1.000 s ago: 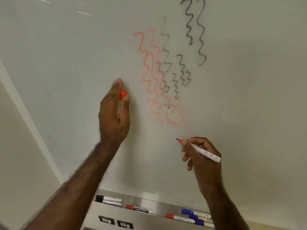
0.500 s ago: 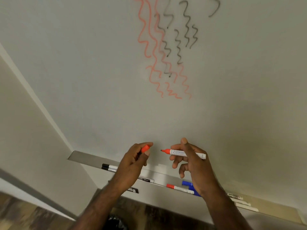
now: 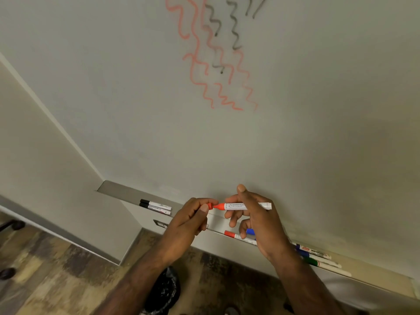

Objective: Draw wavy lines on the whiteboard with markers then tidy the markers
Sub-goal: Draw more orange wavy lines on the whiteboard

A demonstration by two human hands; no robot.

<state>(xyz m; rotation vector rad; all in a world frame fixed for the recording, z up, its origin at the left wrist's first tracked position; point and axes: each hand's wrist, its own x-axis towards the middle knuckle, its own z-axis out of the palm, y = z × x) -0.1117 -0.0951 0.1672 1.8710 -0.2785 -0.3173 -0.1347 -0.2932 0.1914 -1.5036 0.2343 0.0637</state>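
Left hand (image 3: 188,220), pinching small red plastic cap (image 3: 210,205), has closed onto right hand's (image 3: 256,220) gripped red-tipped white marker (image 3: 244,206); recapping imminent, tidying follows.

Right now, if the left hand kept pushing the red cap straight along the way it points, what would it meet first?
The left hand pinches the red cap, its opening facing right. Straight on, it would first meet the orange tip of the marker held by the right hand. They look almost touching, though depth is uncertain.

Smooth matt whiteboard (image 3: 295,133), brushed metal tray (image 3: 122,192), plastic marker (image 3: 245,206), wood-grain floor (image 3: 56,280)
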